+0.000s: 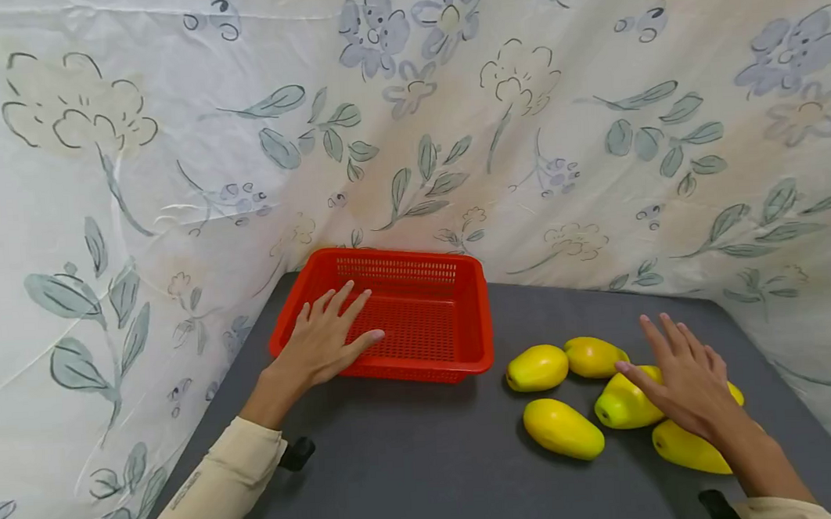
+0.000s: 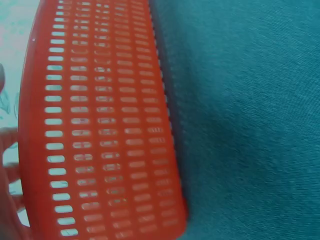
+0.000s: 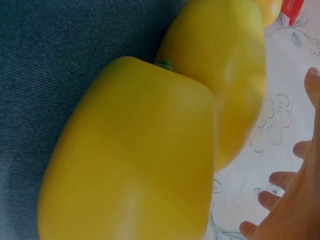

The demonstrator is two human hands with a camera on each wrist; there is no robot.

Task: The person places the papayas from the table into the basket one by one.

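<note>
The left hand (image 1: 326, 339) and right hand (image 1: 691, 382) are well apart, fingers extended, thumbs spread outward

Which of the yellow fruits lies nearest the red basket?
The leftmost yellow fruit in the head view, just off the near right corner of the red basket; the other fruits lie farther away.

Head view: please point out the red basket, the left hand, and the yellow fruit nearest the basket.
Red basket (image 1: 420, 327): head view, on its bare perforated floor.
Left hand (image 1: 326, 338): head view, on the back of the hand.
Yellow fruit (image 1: 537, 367) nearest the basket: head view, middle of its upper side.
</note>
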